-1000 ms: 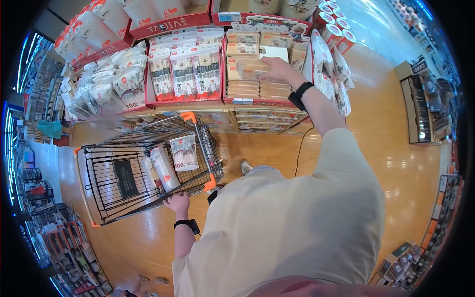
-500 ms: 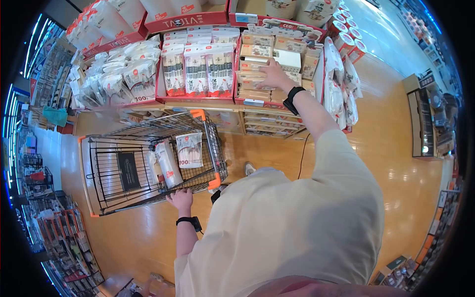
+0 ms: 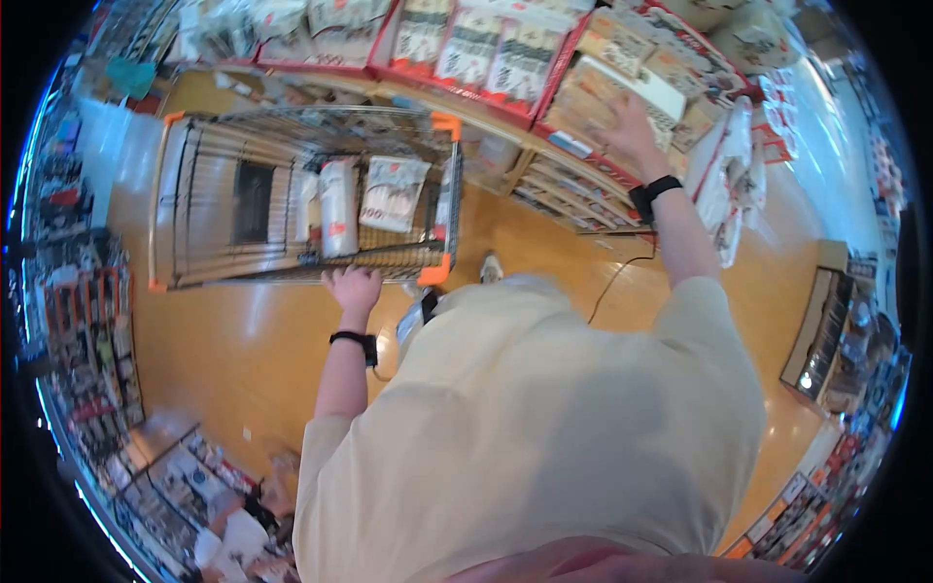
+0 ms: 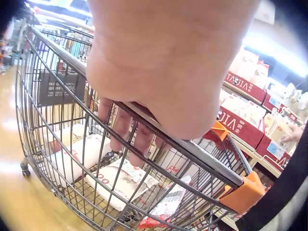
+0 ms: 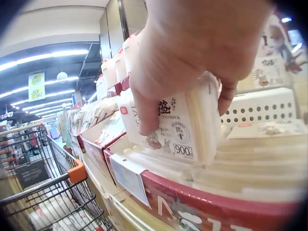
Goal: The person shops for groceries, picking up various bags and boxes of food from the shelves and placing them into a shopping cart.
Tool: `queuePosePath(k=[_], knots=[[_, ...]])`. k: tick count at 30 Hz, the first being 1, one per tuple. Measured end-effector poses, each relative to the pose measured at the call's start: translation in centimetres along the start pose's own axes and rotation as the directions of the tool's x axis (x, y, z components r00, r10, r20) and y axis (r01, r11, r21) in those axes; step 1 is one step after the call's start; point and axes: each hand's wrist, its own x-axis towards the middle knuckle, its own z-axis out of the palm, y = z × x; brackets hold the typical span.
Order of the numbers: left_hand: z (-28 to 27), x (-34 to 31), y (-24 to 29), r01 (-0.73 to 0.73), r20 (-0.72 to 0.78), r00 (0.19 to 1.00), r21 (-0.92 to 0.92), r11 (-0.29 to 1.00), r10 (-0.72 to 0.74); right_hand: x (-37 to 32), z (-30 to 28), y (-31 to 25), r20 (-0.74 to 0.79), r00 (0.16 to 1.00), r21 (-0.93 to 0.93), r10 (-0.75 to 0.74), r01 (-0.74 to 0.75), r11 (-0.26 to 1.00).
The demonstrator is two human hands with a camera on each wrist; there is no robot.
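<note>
My right hand (image 3: 632,131) is over the toothpick section of the display. In the right wrist view its thumb and fingers grip a white pack of toothpicks (image 5: 180,139) marked 900, held upright and tilted just behind the red front edge. Stacked packs (image 5: 260,168) lie beside it. At left, my left hand (image 3: 352,289) rests on the near side of a black wire shopping cart (image 4: 207,163), its fingers curled over the top rail. Inside the cart lie a white bag marked 100 (image 3: 394,194) and a long white package (image 3: 339,206).
A red-edged display (image 5: 202,195) holds the packs, with a white perforated bin (image 5: 260,106) behind them. Bagged chopsticks (image 3: 466,49) stand to its left, and white bags (image 3: 729,185) hang off its right end. A dark cable (image 3: 614,287) trails onto the wooden floor.
The head view has tilted down and turned, so the display sits higher and slanted. My right hand has stayed among the toothpick packs. My left hand stays on the cart rail.
</note>
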Motion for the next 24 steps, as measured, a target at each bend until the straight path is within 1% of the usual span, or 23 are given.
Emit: queuePosePath(k=[1, 4, 7, 9, 11, 13, 14, 15, 17, 19, 22, 24], knots=[[0.0, 0.2, 0.2, 0.006, 0.012, 1.0, -0.002, 1.0, -0.006, -0.4, -0.8, -0.7, -0.007, 1.0, 0.022, 0.02, -0.02, 1.0], [-0.1, 0.0, 0.1, 0.012, 0.02, 1.0, 0.009, 1.0, -0.012, -1.8, -1.1, -1.9, -0.153, 0.988, 0.063, 0.034, -0.024, 0.998], [0.0, -0.1, 0.1, -0.003, 0.006, 1.0, 0.009, 1.0, 0.002, -3.0, -2.9, -6.1, -0.133, 0.988, 0.254, 0.075, -0.039, 0.966], [-0.1, -0.1, 0.2, -0.031, 0.0, 1.0, 0.024, 0.999, 0.031, -3.0, -2.1, -8.9, -0.074, 0.997, 0.39, -0.035, 0.061, 0.919], [-0.4, -0.1, 0.0, -0.072, 0.007, 0.997, 0.05, 0.996, 0.072, -3.2, -1.7, -13.9, -0.119, 0.965, 0.327, -0.232, 0.258, 0.909], [0.4, 0.4, -1.0, -0.16, 0.007, 0.987, 0.052, 0.986, 0.16, -2.5, 0.8, -18.3, -0.085, 0.906, 0.36, -0.414, 0.415, 0.835], [0.6, 0.7, -1.4, -0.204, 0.009, 0.979, 0.055, 0.977, 0.204, -2.0, 1.6, -21.0, 0.041, 0.889, 0.386, -0.457, 0.408, 0.827], [0.5, 0.6, -1.6, -0.241, -0.029, 0.969, 0.068, 0.968, 0.243, -1.5, 2.6, -23.7, 0.164, 0.852, 0.417, -0.497, 0.397, 0.818], [0.1, 0.8, -1.6, -0.258, 0.051, 0.966, 0.091, 0.962, 0.254, -1.5, 6.1, -28.3, 0.218, 0.813, 0.431, -0.541, 0.417, 0.8], [0.0, 1.0, -1.7, -0.276, 0.094, 0.959, 0.125, 0.953, 0.266, -1.4, 8.9, -32.2, 0.408, 0.751, 0.362, -0.518, 0.388, 0.848], [-0.7, 0.9, -1.7, -0.29, 0.106, 0.954, 0.11, 0.951, 0.279, -1.8, 13.7, -35.4, 0.543, 0.647, 0.286, -0.535, 0.457, 0.842], [-0.8, 1.0, -2.0, -0.315, 0.129, 0.945, 0.105, 0.943, 0.301, -2.6, 15.3, -36.3, 0.593, 0.613, 0.277, -0.522, 0.454, 0.847]])
